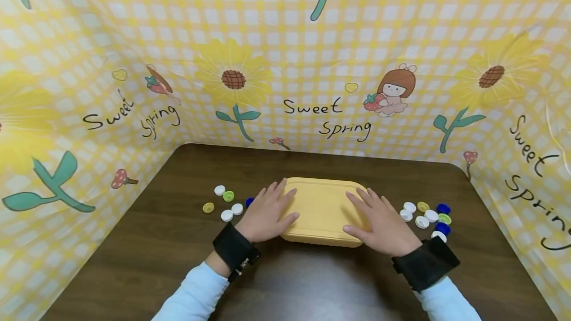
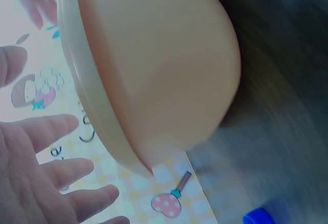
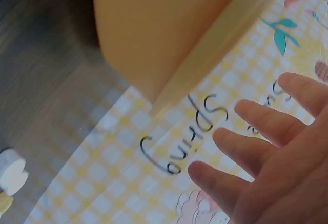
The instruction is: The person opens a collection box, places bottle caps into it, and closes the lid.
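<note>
Yellow container [image 1: 327, 210]: sits on the dark table [image 1: 129, 256] between the two hands, long axis running roughly 9 to 3 o'clock in the head view, with 12 at the far side.
Left hand [image 1: 266, 214]: spread wide, fingers apart and thumb out, over the container's 9 o'clock end; the container lies at 3 o'clock from it; it has hold of nothing.
Right hand [image 1: 384, 223]: equally spread, over the 3 o'clock end, fingers pointing towards 10 o'clock; the container lies at about 9 to 10 o'clock from it; it, too, grasps nothing.
Nearer hand: neither plainly; each overlaps its own end in the head view. Whether any fingertip touches the top cannot be told for sure.
Container's contents: hidden; the yellow top covers it, its rim jutting past the walls in both wrist views, so what is inside, if anything, cannot be told.
Left caps [image 1: 227, 216]: white, green, gold and blue, loose on the wood around 9 to 10 o'clock from the container.
Right caps [image 1: 422, 222]: same four colours, loosely clustered near 3 o'clock.
Checked cloth [image 1: 303, 73]: hangs behind, at 12 o'clock, and along both sides.
</note>
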The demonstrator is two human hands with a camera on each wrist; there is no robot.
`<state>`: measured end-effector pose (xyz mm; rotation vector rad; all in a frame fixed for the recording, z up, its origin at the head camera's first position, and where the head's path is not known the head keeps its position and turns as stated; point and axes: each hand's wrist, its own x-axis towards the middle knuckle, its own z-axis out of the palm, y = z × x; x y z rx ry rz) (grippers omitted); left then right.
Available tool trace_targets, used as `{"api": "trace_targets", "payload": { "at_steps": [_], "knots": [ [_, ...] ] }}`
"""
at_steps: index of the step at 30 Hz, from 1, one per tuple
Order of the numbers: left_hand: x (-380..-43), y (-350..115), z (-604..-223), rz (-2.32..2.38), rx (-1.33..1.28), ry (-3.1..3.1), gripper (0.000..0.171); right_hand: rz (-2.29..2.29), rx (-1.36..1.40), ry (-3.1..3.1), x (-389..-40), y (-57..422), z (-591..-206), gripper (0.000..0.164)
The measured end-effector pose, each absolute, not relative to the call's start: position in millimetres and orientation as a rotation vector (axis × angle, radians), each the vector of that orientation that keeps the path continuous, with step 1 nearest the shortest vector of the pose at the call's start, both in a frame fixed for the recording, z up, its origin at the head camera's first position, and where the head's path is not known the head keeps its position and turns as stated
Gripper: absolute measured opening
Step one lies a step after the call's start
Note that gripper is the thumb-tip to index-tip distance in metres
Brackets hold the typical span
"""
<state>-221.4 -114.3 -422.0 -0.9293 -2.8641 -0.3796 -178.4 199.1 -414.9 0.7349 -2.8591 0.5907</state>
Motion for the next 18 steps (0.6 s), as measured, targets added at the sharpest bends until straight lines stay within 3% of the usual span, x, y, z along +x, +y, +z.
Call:
{"api": "trace_targets", "payload": {
  "at_steps": [12,18],
  "knots": [
    [-225.2,-136.4,-433.1,-0.72,-0.512,-2.871,0.061,0.723,0.452,-2.819,-172.6,240.7,-421.0,0.067],
    [-220.6,-137.4,-443.5,-0.83,-0.458,-2.895,0.059,0.767,0.322,-2.876,-171.0,247.5,-439.4,0.065]
  ]
}}
